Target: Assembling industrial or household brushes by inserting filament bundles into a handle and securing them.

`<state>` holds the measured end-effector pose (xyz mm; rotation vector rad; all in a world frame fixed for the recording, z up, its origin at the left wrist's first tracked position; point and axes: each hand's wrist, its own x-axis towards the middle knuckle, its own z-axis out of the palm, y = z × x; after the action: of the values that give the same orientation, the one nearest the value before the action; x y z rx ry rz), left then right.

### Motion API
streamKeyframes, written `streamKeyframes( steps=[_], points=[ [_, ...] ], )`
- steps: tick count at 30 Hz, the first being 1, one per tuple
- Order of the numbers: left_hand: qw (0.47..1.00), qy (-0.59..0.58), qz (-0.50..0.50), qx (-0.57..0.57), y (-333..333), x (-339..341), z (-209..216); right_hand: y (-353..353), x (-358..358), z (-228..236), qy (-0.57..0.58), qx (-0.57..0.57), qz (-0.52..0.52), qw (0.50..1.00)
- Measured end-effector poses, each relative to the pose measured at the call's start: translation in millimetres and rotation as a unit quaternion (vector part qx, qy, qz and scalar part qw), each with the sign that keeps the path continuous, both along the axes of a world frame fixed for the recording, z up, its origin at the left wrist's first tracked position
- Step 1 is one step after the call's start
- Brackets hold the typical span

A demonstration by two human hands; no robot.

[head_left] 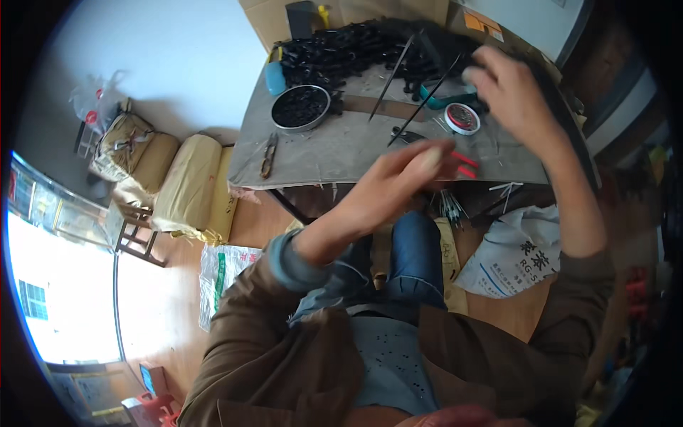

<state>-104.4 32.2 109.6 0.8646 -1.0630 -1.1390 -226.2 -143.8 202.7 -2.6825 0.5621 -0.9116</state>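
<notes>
My left hand (416,171) is over the table's near edge, thumb pressed against its curled fingers. Anything in its grip is hidden. Red handles (466,165) show just beyond its fingertips; I cannot tell whether they are held or lying there. Raised over the right of the table, my right hand (509,92) is smeared by motion with its fingers bent. Two thin dark rods (390,78) slant up between the hands. A small round tin (462,119) with a white rim lies below the right hand, beside a teal object (434,96).
A heap of black looped parts (334,53) spans the table's back. A round tray (302,127) holds small black pieces. Pliers (268,155) and a blue bottle (274,78) are at the left. A white sack (509,252) stands right of my legs; wrapped bundles (188,178) stand left.
</notes>
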Motion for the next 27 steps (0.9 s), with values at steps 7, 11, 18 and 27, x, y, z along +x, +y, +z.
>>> streamKeyframes(
  steps=[7,11,18,27],
  points=[
    [0.978,0.152,0.128,0.053,-49,-22,9,46,-3,-58,-0.038,0.003,0.074,0.997],
    [0.953,0.209,0.218,-0.037,-56,19,23,57,-15,-70,0.042,0.314,0.071,0.946],
    [0.956,-0.244,0.042,0.155,-24,43,20,37,-36,-63,-0.082,0.364,0.109,0.921],
    [0.981,-0.137,0.125,0.051,-17,9,37,42,-50,-56,-0.031,0.307,0.054,0.95]
  ],
)
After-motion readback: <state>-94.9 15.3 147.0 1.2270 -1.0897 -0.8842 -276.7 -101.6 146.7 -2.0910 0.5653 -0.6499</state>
